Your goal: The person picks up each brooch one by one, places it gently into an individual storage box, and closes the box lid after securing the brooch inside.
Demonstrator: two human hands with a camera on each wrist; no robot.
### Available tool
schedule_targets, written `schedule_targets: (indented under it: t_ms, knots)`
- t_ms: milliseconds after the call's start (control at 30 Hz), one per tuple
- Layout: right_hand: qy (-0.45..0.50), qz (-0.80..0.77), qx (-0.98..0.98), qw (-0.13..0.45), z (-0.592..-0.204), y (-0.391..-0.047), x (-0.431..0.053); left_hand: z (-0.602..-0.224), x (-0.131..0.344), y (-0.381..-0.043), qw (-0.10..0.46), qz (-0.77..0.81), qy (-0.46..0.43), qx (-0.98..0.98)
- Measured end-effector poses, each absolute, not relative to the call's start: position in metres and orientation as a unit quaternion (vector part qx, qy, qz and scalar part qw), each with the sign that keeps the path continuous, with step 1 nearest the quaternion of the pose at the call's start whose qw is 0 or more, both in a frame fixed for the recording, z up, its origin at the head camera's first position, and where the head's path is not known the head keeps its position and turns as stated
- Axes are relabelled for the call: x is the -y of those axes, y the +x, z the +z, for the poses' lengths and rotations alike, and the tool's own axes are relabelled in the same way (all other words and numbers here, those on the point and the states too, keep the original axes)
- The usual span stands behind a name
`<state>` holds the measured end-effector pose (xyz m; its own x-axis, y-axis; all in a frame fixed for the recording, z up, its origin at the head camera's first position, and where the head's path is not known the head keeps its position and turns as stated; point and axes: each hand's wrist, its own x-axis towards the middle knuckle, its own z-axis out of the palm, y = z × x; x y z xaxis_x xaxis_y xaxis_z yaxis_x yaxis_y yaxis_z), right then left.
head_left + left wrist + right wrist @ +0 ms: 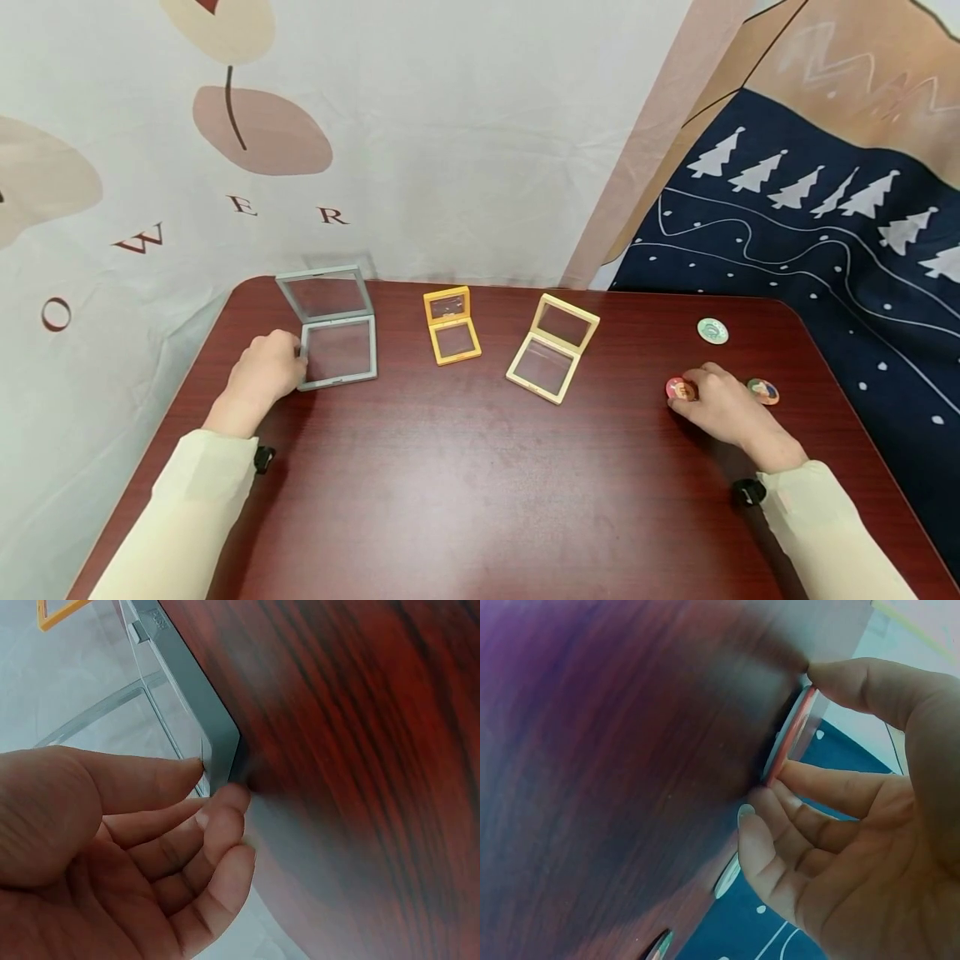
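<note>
At the left of the table my left hand (266, 367) pinches the near-left corner of a grey-green hinged display case (372, 350), which lies with its lid raised and clear panes in both halves. Seen from the left wrist, thumb and index finger meet at the case's corner (217, 750). Far to the right, my right hand (723, 408) holds a red round badge (677, 388) by its edges, low at the tabletop. The right wrist view has this badge (789, 735) edge-on between thumb and index finger, its other fingers curled below.
Between the hands stand a small orange case (450, 320) and a cream case (556, 343), both with lids raised. A pale green badge (712, 331) lies beyond my right hand, and a dark multicoloured badge (765, 392) beside it. Curtains hang behind the table (480, 492).
</note>
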<state>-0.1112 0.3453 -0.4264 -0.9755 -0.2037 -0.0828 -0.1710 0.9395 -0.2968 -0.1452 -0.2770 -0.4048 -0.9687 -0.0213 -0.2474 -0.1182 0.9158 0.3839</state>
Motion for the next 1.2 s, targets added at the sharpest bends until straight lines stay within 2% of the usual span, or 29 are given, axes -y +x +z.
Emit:
schedule_targets:
  t_ms: [900, 1200]
  knots:
    - [-0.063, -0.196, -0.977, -0.051, -0.405, -0.095, -0.341, -0.406, 0.277, -0.134, 0.115, 0.219, -0.034, -0.968]
    - [-0.086, -0.21, -0.969, -0.094, -0.399, -0.091, -0.326, -0.405, 0.272, -0.128, 0.117, 0.215, -0.031, -0.969]
